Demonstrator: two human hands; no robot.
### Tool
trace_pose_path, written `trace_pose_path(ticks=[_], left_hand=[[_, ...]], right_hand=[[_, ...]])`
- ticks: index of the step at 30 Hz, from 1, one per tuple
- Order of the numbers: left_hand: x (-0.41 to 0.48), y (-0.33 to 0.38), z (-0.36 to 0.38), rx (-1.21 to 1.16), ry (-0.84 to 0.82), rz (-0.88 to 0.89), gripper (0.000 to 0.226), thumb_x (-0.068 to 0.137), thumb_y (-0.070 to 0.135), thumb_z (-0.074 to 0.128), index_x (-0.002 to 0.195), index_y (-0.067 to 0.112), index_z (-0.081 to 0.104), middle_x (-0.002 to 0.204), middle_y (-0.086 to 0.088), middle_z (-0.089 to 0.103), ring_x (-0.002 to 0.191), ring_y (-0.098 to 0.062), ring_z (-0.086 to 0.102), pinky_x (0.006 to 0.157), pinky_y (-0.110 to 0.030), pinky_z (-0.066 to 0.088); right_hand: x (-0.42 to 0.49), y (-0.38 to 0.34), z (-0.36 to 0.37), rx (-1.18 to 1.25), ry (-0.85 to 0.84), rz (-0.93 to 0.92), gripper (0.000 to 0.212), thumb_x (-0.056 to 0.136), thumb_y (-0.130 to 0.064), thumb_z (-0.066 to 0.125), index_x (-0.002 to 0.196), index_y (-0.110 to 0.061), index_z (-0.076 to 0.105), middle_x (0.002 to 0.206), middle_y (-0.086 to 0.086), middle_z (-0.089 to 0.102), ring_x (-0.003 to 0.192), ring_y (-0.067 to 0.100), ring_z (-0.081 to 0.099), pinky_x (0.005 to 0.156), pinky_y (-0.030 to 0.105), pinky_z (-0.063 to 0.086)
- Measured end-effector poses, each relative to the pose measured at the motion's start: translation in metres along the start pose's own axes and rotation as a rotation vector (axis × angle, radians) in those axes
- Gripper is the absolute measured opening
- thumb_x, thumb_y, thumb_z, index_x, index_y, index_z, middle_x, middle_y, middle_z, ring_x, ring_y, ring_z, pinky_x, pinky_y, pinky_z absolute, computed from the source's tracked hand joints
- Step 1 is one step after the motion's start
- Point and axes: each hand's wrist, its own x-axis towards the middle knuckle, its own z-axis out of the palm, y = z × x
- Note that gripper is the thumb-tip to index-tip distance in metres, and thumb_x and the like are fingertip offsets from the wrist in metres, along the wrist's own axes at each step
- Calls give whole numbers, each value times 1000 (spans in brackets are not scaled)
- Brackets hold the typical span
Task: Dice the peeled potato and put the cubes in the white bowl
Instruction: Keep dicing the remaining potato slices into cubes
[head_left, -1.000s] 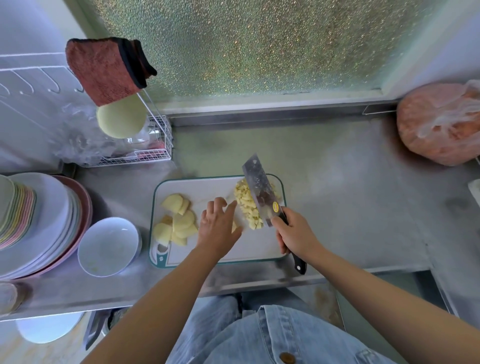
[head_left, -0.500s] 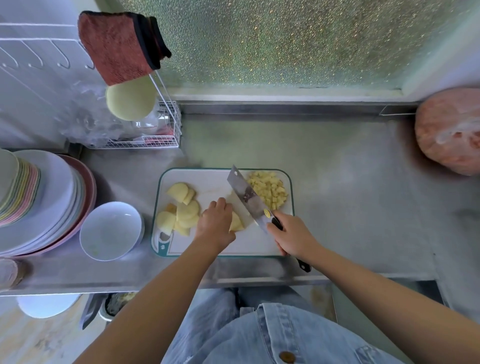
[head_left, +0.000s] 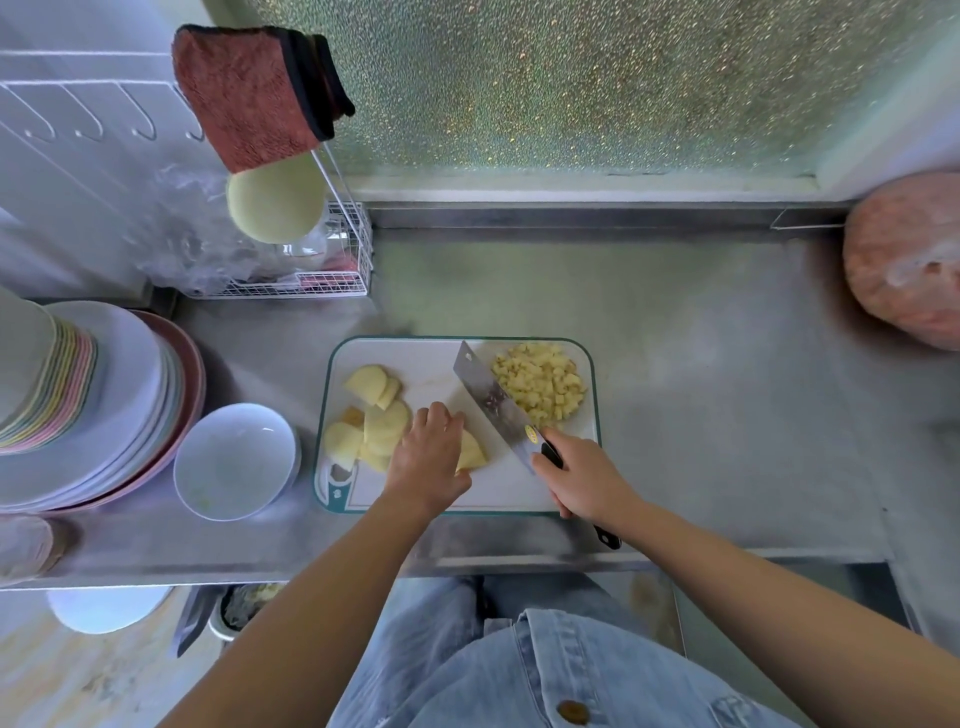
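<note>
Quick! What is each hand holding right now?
Left hand: closed, fingers curled over a potato piece on the cutting board.
Right hand: closed, gripping the cleaver by its handle.

Open counter (head_left: 717, 374) right of board (head_left: 415, 347); plate stack (head_left: 104, 405) (just beside) flanks white bowl (head_left: 234, 460).

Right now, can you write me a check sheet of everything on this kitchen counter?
Surface: steel counter, cutting board on it.
Job's things: cubes piled at board's far right; uncut slices at its left; white bowl beside board, no cubes inside.
Clutter: plate stack, wire rack, red cloth, pink bag.
Hands: left hand holds a potato piece down; right hand grips the cleaver.
Cables: nothing seen.
Surroundings: frosted window behind.
</note>
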Motion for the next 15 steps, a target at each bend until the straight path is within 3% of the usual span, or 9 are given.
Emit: trace_pose_path(ticks=[6, 10, 15], left_hand=[[1, 0, 3, 9, 8, 28, 76, 81, 42, 60, 145, 17, 26, 127, -7, 36, 115, -25, 38, 94, -33, 42], [-2, -4, 6, -69, 54, -2, 70, 85, 50, 53, 142, 19, 31, 128, -5, 36, 117, -25, 36, 97, -33, 36], [-3, -6, 5, -169, 56, -81, 63, 88, 48, 54, 144, 25, 35, 134, -3, 34, 123, -25, 31, 102, -35, 29]], right_hand=[[-2, 0, 4, -1, 9, 23, 20, 96, -23, 43, 77, -16, 43, 51, 1, 53, 37, 17, 52, 52, 42, 48], [-2, 2, 4, 23, 36, 43, 21, 96, -24, 44, 91, -4, 49, 53, 5, 54, 37, 15, 53, 55, 44, 49], [-5, 0, 2, 30, 21, 20, 23, 95, -22, 44, 85, -1, 44, 52, 5, 49, 36, 16, 51, 52, 43, 47]])
